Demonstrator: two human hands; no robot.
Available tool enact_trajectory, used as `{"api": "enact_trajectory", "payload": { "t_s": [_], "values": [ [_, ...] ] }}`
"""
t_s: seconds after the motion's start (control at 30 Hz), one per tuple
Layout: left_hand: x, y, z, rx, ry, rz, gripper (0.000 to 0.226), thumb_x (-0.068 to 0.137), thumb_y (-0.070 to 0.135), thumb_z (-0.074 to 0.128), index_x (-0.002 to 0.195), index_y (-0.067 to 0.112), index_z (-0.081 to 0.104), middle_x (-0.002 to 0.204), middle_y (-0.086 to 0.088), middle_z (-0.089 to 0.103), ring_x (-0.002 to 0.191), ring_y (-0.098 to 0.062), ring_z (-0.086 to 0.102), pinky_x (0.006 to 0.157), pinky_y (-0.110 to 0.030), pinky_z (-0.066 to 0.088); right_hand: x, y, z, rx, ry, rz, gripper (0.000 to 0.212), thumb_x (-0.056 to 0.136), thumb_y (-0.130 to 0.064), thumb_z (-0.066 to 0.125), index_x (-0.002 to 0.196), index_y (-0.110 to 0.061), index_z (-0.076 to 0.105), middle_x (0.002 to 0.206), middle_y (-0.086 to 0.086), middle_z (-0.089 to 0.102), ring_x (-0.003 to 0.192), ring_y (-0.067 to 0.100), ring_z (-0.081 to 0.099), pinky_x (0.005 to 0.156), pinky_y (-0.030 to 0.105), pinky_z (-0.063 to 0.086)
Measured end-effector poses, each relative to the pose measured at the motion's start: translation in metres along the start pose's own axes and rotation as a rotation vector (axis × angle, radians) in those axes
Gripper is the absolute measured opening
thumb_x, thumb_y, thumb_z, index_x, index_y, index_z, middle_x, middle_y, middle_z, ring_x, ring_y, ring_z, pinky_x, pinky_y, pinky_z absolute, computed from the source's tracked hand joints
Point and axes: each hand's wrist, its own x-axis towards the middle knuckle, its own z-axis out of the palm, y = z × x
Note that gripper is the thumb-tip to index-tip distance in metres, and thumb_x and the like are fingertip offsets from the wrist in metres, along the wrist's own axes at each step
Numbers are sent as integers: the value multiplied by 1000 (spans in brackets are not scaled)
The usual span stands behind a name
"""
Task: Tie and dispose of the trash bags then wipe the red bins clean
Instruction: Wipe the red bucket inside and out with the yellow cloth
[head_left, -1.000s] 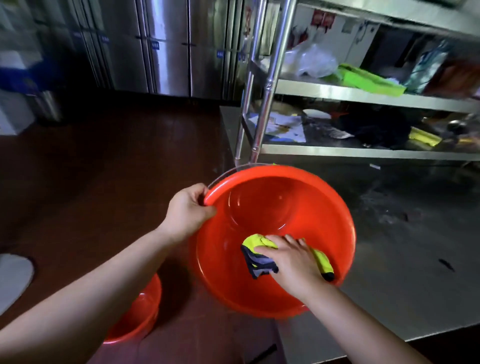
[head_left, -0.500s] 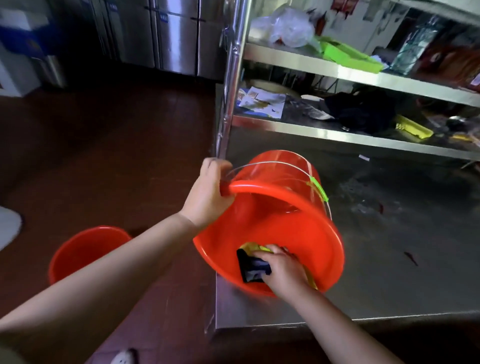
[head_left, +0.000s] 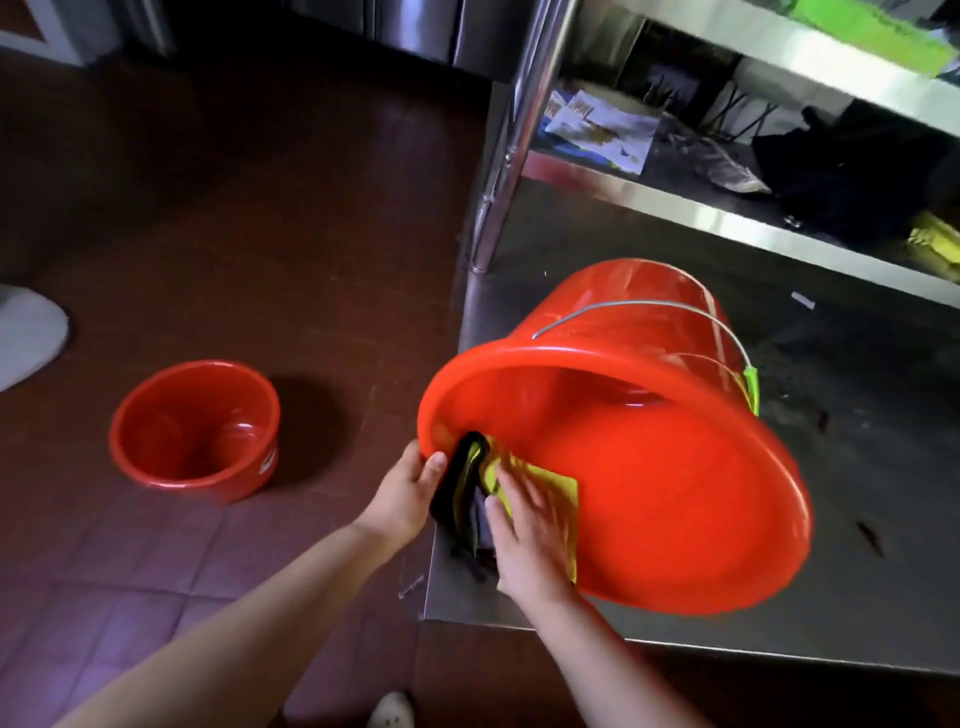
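Observation:
A large red bin (head_left: 675, 467) with a wire handle lies tipped on its side on the steel table, its mouth facing me. My left hand (head_left: 408, 488) grips the bin's rim at its lower left edge. My right hand (head_left: 530, 530) presses a yellow and dark cloth (head_left: 470, 483) flat against the inside wall near the rim, fingers spread. A second, smaller red bin (head_left: 195, 428) stands upright on the floor to the left.
The steel table (head_left: 831, 597) has a front edge close to me and a shelf post (head_left: 514, 140) at its back left corner. Shelves above hold papers (head_left: 597, 124), a dark bag and green items. Brown tiled floor lies to the left.
My left hand has slid from the top of the rim down to its lower left edge. The bin has tipped further onto its side, and my right hand has wiped the cloth toward the rim.

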Motion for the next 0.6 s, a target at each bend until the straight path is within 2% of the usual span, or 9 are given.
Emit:
{"api": "enact_trajectory", "payload": {
  "t_s": [0.13,0.23,0.3,0.37,0.47,0.6],
  "values": [
    [7,-10,-1,-8,-22,32,32,99,24,42,130,15,45,121,2,54,115,-11,47,96,-21,31,4,-3,20,-172,-79,-2,50,100,-43,27,149,-38,16,160,-6,3,147,16,0,117,40,-1],
    [13,-17,-6,3,-41,112,24,98,31,42,122,26,43,119,4,56,114,-13,50,97,-28,35,16,-8,31,-151,63,59,52,95,-48,38,145,-35,29,157,-6,18,142,20,18,114,41,8],
    [17,-21,-12,63,-61,129,16,97,36,40,113,37,42,107,9,58,104,-14,53,91,-32,40,33,-9,33,-156,138,81,54,89,-47,51,138,-28,40,151,-1,31,137,23,30,111,42,15],
    [22,-24,-20,141,-45,133,12,98,35,40,110,36,44,96,12,57,99,-19,55,86,-34,42,51,-9,34,-165,161,69,55,85,-43,59,134,-23,46,147,4,38,135,26,35,110,43,18],
    [25,-16,-33,243,-37,143,31,97,41,37,124,27,44,110,6,59,109,-20,55,95,-40,42,84,-1,29,-222,156,51,55,86,-42,57,136,-21,45,146,5,40,134,27,35,110,43,18],
    [33,7,-50,372,-85,198,50,87,63,25,125,34,39,108,11,62,100,-13,58,86,-35,45,144,23,12,-315,111,163,54,93,-45,44,138,-15,40,146,11,38,134,29,32,111,42,15]
  ]
}}
